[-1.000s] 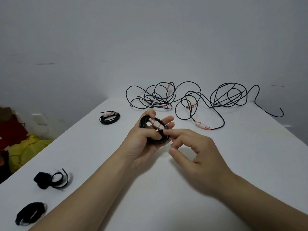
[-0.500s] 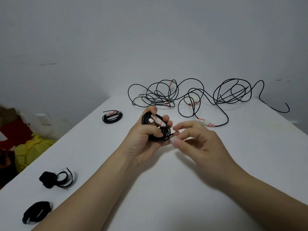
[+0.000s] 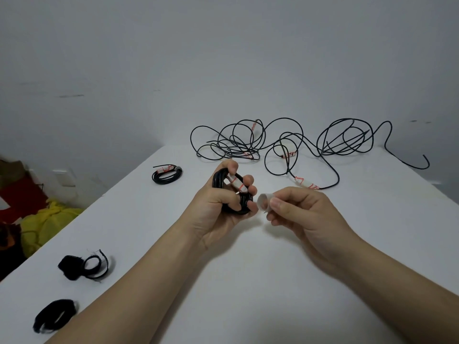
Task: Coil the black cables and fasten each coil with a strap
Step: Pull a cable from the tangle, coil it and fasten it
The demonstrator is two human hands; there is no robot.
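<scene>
My left hand grips a small coil of black cable upright above the white table, its white red-marked tag under my fingertips. Just right of it, my right hand pinches a short whitish translucent strap, curled into a loop, close to the coil's lower edge. One finished coil with a tag lies at the table's far left. Loose tangled black cables sprawl along the far edge, one tagged end lying near my right hand.
Two black hook-and-loop straps lie at the near left edge of the table. Beyond that edge on the floor are yellow cloth and red things. A grey wall stands behind.
My right hand drew back to the right from the coil and now shows the whitish strap pinched in its fingers. The left hand kept its grip on the coil.
</scene>
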